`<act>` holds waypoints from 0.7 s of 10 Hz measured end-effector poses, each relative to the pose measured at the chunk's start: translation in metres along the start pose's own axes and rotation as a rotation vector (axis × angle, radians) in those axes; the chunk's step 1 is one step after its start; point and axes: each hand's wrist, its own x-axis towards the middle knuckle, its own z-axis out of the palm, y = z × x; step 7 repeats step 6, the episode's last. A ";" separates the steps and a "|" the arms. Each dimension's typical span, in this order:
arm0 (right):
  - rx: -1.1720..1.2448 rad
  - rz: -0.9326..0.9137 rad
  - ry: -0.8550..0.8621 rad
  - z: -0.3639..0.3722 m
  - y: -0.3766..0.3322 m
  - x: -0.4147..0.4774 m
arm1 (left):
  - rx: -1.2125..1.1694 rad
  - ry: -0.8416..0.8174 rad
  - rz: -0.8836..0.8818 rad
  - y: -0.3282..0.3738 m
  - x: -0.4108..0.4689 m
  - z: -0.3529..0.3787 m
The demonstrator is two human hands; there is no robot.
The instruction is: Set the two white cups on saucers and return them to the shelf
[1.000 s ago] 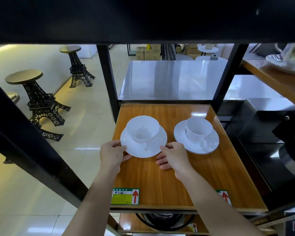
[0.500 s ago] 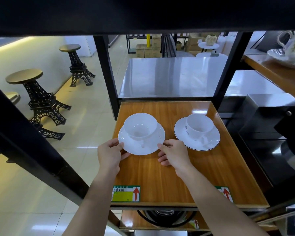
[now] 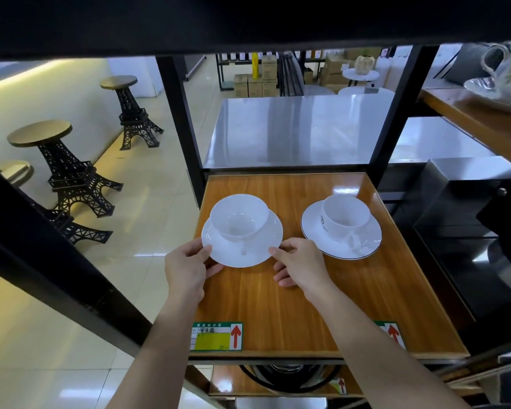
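On the wooden shelf point(image 3: 292, 305) a wide white cup point(image 3: 239, 215) sits upright on a plain white saucer point(image 3: 260, 246) at the left. My left hand point(image 3: 186, 267) pinches that saucer's left rim, and my right hand point(image 3: 300, 265) pinches its right rim. To the right, apart from my hands, a second white cup point(image 3: 345, 215) with a small logo rests on a dark-rimmed white saucer point(image 3: 363, 243), its handle towards me.
Black posts point(image 3: 179, 125) frame the shelf, and a dark board spans overhead. A floral cup and saucer point(image 3: 508, 81) stand on a higher shelf at right. Dark appliances point(image 3: 469, 231) sit to the right. Tower-shaped stools point(image 3: 59, 166) stand on the floor at left.
Both hands have slid the left saucer with its cup a little further back on the shelf. The right cup and saucer have stayed put.
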 end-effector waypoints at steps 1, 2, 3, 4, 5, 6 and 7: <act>-0.005 -0.002 0.001 0.000 -0.001 -0.001 | 0.010 0.006 0.004 -0.001 0.000 0.000; -0.006 -0.010 -0.002 0.000 -0.001 -0.002 | 0.014 -0.001 0.010 -0.001 0.001 0.000; 0.005 -0.003 -0.018 0.000 -0.002 -0.004 | 0.038 0.000 0.001 0.000 0.001 -0.001; 0.088 0.048 -0.100 -0.008 -0.004 -0.004 | 0.096 -0.019 0.015 0.002 0.003 -0.003; 0.129 0.097 -0.175 -0.019 -0.009 -0.012 | 0.198 -0.014 0.099 0.007 0.000 -0.009; 0.088 0.061 -0.127 -0.030 -0.007 -0.022 | 0.334 0.030 0.241 0.010 -0.008 -0.016; 0.088 0.061 -0.127 -0.030 -0.007 -0.022 | 0.334 0.030 0.241 0.010 -0.008 -0.016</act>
